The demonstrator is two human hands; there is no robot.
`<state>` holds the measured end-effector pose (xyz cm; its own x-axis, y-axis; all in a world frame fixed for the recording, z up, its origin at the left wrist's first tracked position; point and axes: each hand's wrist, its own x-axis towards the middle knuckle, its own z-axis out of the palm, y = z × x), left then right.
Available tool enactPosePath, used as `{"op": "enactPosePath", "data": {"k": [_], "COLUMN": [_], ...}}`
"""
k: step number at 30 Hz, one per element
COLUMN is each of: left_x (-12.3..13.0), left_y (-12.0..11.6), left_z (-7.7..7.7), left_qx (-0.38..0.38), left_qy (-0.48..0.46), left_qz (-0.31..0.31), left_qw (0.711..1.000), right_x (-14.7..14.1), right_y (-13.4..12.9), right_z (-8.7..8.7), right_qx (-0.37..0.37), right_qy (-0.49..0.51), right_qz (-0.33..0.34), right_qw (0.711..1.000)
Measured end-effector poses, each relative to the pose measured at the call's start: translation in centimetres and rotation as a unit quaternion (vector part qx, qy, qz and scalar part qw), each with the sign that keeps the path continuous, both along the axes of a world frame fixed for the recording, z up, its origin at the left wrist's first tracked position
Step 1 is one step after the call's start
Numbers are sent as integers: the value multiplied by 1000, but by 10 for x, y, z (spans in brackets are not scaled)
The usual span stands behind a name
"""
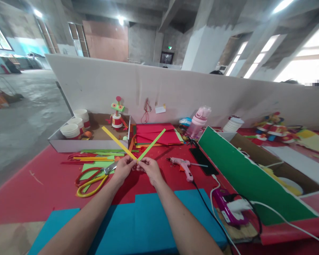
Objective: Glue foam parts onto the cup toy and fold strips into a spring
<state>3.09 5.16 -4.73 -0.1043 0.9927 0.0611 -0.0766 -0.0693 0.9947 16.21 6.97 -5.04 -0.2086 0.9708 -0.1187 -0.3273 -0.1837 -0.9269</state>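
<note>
Two paper strips meet in a V at my fingertips above the red tabletop. My left hand (126, 167) pinches the lower end of the yellow paper strip (117, 141), which slants up to the left. Close beside it, my right hand (147, 168) pinches the lower end of the green paper strip (154, 142), slanting up to the right. The fingertips of both hands touch or nearly touch where the strips join. Left of my left hand lie scissors (95, 180) with red and yellow handles. A pink glue gun (183, 165) rests to the right of my right hand.
Coloured strips (95, 158) lie behind the scissors. A shallow box (90, 146) holds paper cups and a paper figure (117, 120). Red paper (156, 132) lies at the back. On the right are a phone (202, 159), a purple power strip (228, 209) with cables, and a green-sided box (244, 180).
</note>
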Motion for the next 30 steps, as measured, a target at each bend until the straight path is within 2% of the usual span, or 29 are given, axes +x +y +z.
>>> {"op": "enactPosePath", "data": {"k": [6,10,16,23,30], "left_x": [-1,-2,0,3,1], "left_y": [1,1,0,-3,-2], "left_z": [-2,-2,0,7,4], "left_qx": [7,16,14,-8,-1], "left_qy": [5,21,42,24,2], "left_qz": [-32,-22,-40,-36,-55], "left_qw": [999,999,998,999,998], "right_x": [-4,-2,1,-4,-6], "right_y": [-3,-2,1,1,0], "right_z": [1,2,1,-2,-5], "right_qx": [6,-11,-21,4,-4], "right_qy": [31,34,8,17,28], "right_qz": [-38,-30,-28,-81,-66], "right_qw": [999,999,999,997,997]}}
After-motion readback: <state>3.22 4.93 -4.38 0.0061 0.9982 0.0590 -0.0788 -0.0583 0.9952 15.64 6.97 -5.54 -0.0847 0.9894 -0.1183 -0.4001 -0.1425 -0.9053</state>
